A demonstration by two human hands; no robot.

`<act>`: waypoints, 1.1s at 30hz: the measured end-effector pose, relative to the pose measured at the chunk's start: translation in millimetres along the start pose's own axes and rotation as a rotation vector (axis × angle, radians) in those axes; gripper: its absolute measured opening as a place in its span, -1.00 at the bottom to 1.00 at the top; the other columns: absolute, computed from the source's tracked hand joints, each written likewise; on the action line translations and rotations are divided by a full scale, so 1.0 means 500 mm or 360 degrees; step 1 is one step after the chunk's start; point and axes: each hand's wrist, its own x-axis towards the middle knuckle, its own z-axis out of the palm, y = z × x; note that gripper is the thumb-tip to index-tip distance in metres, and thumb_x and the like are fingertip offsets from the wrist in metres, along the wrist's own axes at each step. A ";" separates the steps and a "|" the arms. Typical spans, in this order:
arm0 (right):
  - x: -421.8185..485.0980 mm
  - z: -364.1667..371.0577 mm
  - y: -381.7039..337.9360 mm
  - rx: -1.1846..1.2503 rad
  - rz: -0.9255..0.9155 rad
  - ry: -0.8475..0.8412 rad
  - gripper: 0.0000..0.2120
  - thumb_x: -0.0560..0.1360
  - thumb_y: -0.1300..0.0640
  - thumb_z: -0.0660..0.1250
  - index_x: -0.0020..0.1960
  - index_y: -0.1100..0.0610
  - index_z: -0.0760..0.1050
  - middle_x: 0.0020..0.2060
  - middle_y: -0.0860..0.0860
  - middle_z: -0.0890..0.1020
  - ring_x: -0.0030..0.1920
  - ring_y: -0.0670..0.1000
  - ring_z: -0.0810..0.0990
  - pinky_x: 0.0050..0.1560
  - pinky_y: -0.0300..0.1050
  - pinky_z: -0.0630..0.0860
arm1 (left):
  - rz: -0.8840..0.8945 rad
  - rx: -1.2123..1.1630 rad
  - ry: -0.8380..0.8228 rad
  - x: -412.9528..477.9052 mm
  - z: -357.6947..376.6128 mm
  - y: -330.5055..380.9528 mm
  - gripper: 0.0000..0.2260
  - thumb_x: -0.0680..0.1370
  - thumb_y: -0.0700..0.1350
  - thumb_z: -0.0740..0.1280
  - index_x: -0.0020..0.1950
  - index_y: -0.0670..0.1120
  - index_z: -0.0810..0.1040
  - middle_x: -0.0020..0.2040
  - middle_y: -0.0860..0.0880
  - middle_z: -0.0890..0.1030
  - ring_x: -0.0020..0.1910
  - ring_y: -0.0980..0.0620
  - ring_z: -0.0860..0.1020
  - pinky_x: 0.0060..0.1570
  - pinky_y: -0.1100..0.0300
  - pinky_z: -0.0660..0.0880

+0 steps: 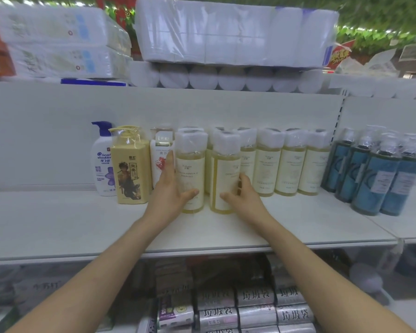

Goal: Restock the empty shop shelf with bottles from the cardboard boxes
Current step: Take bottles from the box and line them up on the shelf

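Note:
Two pale yellow bottles with wrapped white caps stand upright at the front of the white shelf [82, 224]. My left hand [171, 188] wraps the left yellow bottle [191, 169], fingers on its left side and thumb across its lower front. My right hand [243, 193] grips the right yellow bottle [225, 174] from its right side, thumb on the lower front. Behind them runs a row of several identical yellow bottles [291, 164]. No cardboard box is in view.
To the left stand a white shampoo pump bottle [103, 162], a tan pump bottle [130, 169] and a white flowered bottle [160, 159]. Several blue bottles [375, 174] stand at the right. Toilet paper packs [233, 34] fill the shelf above; rolled bags [255, 306] lie below.

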 end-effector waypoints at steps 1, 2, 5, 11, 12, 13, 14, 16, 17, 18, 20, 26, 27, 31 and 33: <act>-0.001 -0.004 0.001 -0.0018 -0.0019 0.0005 -0.30 0.58 0.05 0.50 0.61 -0.03 0.24 0.21 -0.37 0.50 0.34 -0.12 0.53 0.31 -0.16 0.50 | 0.0016 0.0021 -0.0007 0.001 0.001 0.002 0.16 0.51 -0.01 0.61 0.68 0.31 -0.29 0.64 -0.02 0.37 0.54 -0.07 0.46 0.42 -0.22 0.52; 0.000 -0.004 0.001 -0.0033 -0.0034 0.0024 -0.32 0.57 0.05 0.51 0.59 -0.03 0.28 0.17 -0.40 0.49 0.32 -0.13 0.54 0.28 -0.18 0.50 | 0.0034 0.0043 0.0003 0.002 0.003 0.004 0.19 0.50 -0.05 0.61 0.68 0.32 -0.33 0.63 -0.04 0.39 0.52 -0.09 0.47 0.40 -0.23 0.53; 0.006 0.007 -0.002 -0.0078 -0.0079 0.0092 -0.32 0.54 0.04 0.56 0.55 0.03 0.31 0.18 -0.31 0.51 0.28 -0.13 0.53 0.31 -0.12 0.52 | 0.0090 0.0123 0.0072 0.003 0.011 0.014 0.23 0.50 -0.10 0.62 0.65 0.37 -0.36 0.61 -0.10 0.39 0.47 -0.14 0.50 0.33 -0.16 0.56; 0.019 0.024 0.008 -0.0188 -0.0099 0.0208 -0.28 0.46 -0.04 0.62 0.48 0.04 0.32 0.34 -0.08 0.54 0.33 -0.03 0.57 0.31 -0.02 0.58 | 0.0110 0.0115 0.0115 -0.002 0.019 0.016 0.20 0.51 -0.11 0.61 0.65 0.42 -0.33 0.61 -0.10 0.38 0.44 -0.12 0.52 0.26 -0.16 0.60; 0.021 0.026 0.010 -0.0204 -0.0091 0.0223 -0.27 0.45 -0.05 0.63 0.46 0.04 0.32 0.35 -0.06 0.54 0.33 -0.01 0.57 0.33 0.04 0.59 | 0.0106 0.0108 0.0118 -0.002 0.019 0.016 0.20 0.51 -0.11 0.61 0.65 0.42 -0.33 0.60 -0.10 0.39 0.44 -0.12 0.52 0.27 -0.16 0.60; 0.022 0.028 0.010 -0.0215 -0.0086 0.0242 -0.26 0.43 -0.06 0.64 0.46 0.04 0.32 0.36 -0.05 0.54 0.34 0.01 0.57 0.34 0.08 0.59 | 0.0096 0.0103 0.0119 -0.003 0.019 0.016 0.20 0.51 -0.11 0.61 0.65 0.41 -0.32 0.59 -0.10 0.40 0.44 -0.11 0.53 0.29 -0.16 0.59; 0.021 0.031 0.010 -0.0220 -0.0080 0.0261 -0.23 0.42 -0.08 0.65 0.47 0.04 0.31 0.37 -0.05 0.53 0.35 0.02 0.57 0.34 0.11 0.59 | 0.0086 0.0101 0.0119 -0.004 0.020 0.016 0.20 0.51 -0.12 0.61 0.66 0.41 -0.32 0.59 -0.10 0.41 0.44 -0.11 0.53 0.31 -0.15 0.58; 0.020 0.037 0.007 -0.0214 -0.0053 0.0285 -0.13 0.39 -0.11 0.65 0.54 0.05 0.28 0.42 -0.05 0.49 0.39 0.04 0.55 0.37 0.14 0.57 | 0.0062 0.0104 0.0114 -0.007 0.022 0.014 0.20 0.52 -0.12 0.60 0.67 0.37 -0.33 0.61 -0.08 0.40 0.47 -0.10 0.51 0.35 -0.13 0.56; 0.020 0.041 0.005 -0.0240 -0.0037 0.0289 -0.10 0.38 -0.14 0.65 0.56 0.06 0.28 0.44 -0.04 0.46 0.41 0.06 0.53 0.38 0.15 0.55 | 0.0039 0.0101 0.0106 -0.009 0.023 0.014 0.19 0.52 -0.11 0.60 0.68 0.34 -0.34 0.62 -0.06 0.40 0.48 -0.08 0.49 0.37 -0.11 0.54; 0.020 0.044 0.003 -0.0298 -0.0021 0.0289 -0.11 0.38 -0.16 0.64 0.55 0.07 0.30 0.44 -0.02 0.42 0.42 0.08 0.51 0.39 0.17 0.54 | 0.0012 0.0098 0.0100 -0.010 0.023 0.013 0.19 0.52 -0.10 0.59 0.69 0.30 -0.35 0.63 -0.04 0.39 0.50 -0.07 0.48 0.39 -0.09 0.53; 0.022 0.048 -0.002 -0.0391 0.0019 0.0277 -0.15 0.37 -0.18 0.63 0.50 0.10 0.34 0.40 0.02 0.38 0.42 0.14 0.46 0.39 0.20 0.53 | -0.0032 0.0106 0.0080 -0.009 0.024 0.012 0.18 0.53 -0.08 0.60 0.71 0.22 -0.33 0.64 -0.04 0.38 0.53 -0.07 0.45 0.44 -0.08 0.49; 0.019 0.053 -0.011 -0.0464 0.0065 0.0284 -0.14 0.38 -0.20 0.61 0.49 0.13 0.33 0.38 0.05 0.34 0.42 0.18 0.41 0.41 0.20 0.49 | -0.0140 0.0113 0.0070 -0.007 0.026 0.014 0.14 0.52 -0.03 0.60 0.73 0.17 -0.26 0.60 -0.04 0.43 0.52 -0.08 0.46 0.46 -0.12 0.48; 0.018 0.053 -0.012 -0.0475 0.0070 0.0282 -0.14 0.38 -0.21 0.61 0.50 0.13 0.32 0.39 0.06 0.34 0.43 0.18 0.40 0.41 0.20 0.49 | -0.0164 0.0097 0.0071 -0.009 0.026 0.015 0.13 0.52 -0.03 0.60 0.73 0.17 -0.24 0.60 -0.04 0.44 0.52 -0.08 0.47 0.45 -0.13 0.49; 0.014 0.049 -0.013 -0.0560 0.0052 0.0242 -0.11 0.40 -0.23 0.60 0.51 0.17 0.29 0.42 0.11 0.33 0.45 0.21 0.37 0.40 0.16 0.46 | -0.0281 0.0061 -0.0006 -0.013 0.016 0.031 0.14 0.53 -0.01 0.59 0.74 0.11 -0.27 0.61 -0.05 0.42 0.52 -0.07 0.47 0.45 -0.16 0.50; 0.008 0.040 -0.013 -0.0560 0.0058 0.0183 -0.05 0.41 -0.23 0.61 0.55 0.19 0.23 0.44 0.15 0.31 0.47 0.24 0.34 0.43 0.17 0.42 | -0.0327 0.0063 -0.0005 -0.017 0.009 0.044 0.15 0.52 0.01 0.60 0.75 0.04 -0.26 0.64 -0.05 0.36 0.58 -0.07 0.39 0.51 -0.05 0.41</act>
